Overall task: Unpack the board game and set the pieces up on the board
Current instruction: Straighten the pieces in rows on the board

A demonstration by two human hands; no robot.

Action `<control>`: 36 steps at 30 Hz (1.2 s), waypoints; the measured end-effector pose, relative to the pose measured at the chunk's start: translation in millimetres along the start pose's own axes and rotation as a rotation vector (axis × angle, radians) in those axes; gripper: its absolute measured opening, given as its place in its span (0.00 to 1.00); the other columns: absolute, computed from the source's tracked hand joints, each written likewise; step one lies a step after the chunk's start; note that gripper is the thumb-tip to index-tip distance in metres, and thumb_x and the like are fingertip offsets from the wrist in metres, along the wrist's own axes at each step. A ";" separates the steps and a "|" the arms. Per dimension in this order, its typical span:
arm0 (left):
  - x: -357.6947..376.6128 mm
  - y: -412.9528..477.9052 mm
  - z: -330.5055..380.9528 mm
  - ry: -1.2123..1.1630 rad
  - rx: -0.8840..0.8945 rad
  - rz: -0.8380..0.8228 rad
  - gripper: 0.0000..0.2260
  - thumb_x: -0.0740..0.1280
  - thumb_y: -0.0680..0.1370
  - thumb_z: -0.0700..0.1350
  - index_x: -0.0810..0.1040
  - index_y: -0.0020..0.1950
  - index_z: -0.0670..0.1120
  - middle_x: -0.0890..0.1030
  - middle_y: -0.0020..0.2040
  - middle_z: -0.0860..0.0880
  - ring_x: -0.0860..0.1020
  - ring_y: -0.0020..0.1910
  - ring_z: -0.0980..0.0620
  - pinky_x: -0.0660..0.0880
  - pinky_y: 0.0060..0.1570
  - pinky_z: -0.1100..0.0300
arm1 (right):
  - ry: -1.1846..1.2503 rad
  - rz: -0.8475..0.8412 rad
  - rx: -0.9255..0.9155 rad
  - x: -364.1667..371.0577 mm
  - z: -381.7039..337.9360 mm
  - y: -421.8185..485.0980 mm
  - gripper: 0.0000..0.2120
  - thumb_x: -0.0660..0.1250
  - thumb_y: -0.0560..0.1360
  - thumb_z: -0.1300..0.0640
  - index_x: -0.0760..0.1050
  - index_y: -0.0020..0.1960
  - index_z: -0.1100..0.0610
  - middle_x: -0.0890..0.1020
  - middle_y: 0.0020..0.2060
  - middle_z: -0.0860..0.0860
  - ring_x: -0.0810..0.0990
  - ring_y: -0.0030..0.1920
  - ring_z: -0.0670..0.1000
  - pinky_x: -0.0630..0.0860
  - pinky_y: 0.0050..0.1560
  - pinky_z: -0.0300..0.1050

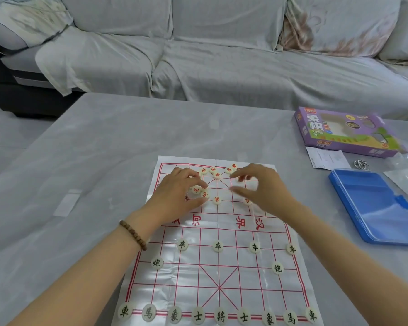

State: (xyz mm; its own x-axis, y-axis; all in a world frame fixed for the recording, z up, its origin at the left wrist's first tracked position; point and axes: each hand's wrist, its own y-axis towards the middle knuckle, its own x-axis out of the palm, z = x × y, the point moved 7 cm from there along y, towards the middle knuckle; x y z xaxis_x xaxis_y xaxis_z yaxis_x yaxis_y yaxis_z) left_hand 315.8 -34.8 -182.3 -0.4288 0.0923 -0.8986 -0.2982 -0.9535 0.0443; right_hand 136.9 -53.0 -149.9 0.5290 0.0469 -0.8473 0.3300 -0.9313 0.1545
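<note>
Lining the near edge of the paper board [245, 260], nine black-lettered pieces [220, 316] sit in a row, with two cannons [278, 268] and four soldiers [218, 246] on the lines just beyond. Over the far half, the left hand [178, 194], a bead bracelet [133, 234] on its wrist, curls its fingers around a red-lettered piece [196, 189], pinching it among other loose red ones. The right hand [263, 188] hovers beside it, thumb and curved fingers spread, gripping nothing I can see. Off to the right on the grey table [92, 161] lie a blue plastic case [375, 208], a leaflet [327, 158] and the purple game box [346, 132]. A covered sofa [222, 55] stands behind.
</note>
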 end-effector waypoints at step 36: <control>4.1 13.4 8.6 -0.017 -0.065 0.079 0.16 0.69 0.70 0.62 0.80 0.55 0.57 0.71 0.63 0.57 0.63 0.64 0.55 0.60 0.63 0.58 | -0.126 -0.078 0.126 3.2 37.8 -24.4 0.13 0.69 0.71 0.45 0.78 0.55 0.46 0.78 0.50 0.42 0.74 0.50 0.43 0.66 0.59 0.40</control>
State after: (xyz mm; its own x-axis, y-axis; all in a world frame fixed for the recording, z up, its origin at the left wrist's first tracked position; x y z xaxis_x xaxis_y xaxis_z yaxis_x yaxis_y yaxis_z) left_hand 302.7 -44.7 -181.7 -0.4636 0.0207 -0.8858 -0.2075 -0.9745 0.0858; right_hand 100.9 -43.7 -175.6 0.4011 0.0830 -0.9123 0.2616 -0.9648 0.0272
